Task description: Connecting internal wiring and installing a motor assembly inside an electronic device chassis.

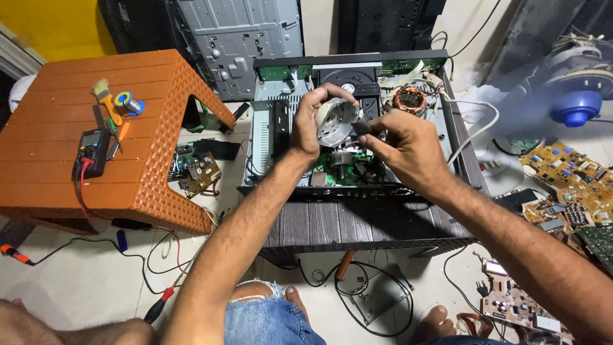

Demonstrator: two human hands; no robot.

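While both hands work above the opened player, these lines hold:

Drum: a round, silvery metal drum (336,121), lifted clear of the player (348,121) and held over its middle, just above the green board (332,167).

Left hand: the left hand (313,121) wraps the drum's left edge, thumb low and fingers (335,91) curled over the top rim; closed on it, holding it.

Right hand: the right hand (402,144) pinches a dark, thin tool (361,127), its tip at the drum's right face; fingers narrow, closed on the tool.

Drum and fingers: the drum sits between the two hands, touching the left fingers along rim and side, with the tool tip at or just beside its right edge; whether the right fingers touch the metal I cannot tell.

Handling: likely stiff and rather heavy for its bulk, smooth and polished, so apt to slip; probably delicate on its face and at any fine wiring.

Where to hold: by the outer rim and sides, as the left hand does, seems best, keeping off the shiny face.

Nearby: a copper coil (409,100) lies to the right inside the player; an orange stool (153,166) with a meter (93,152) stands well apart at left.
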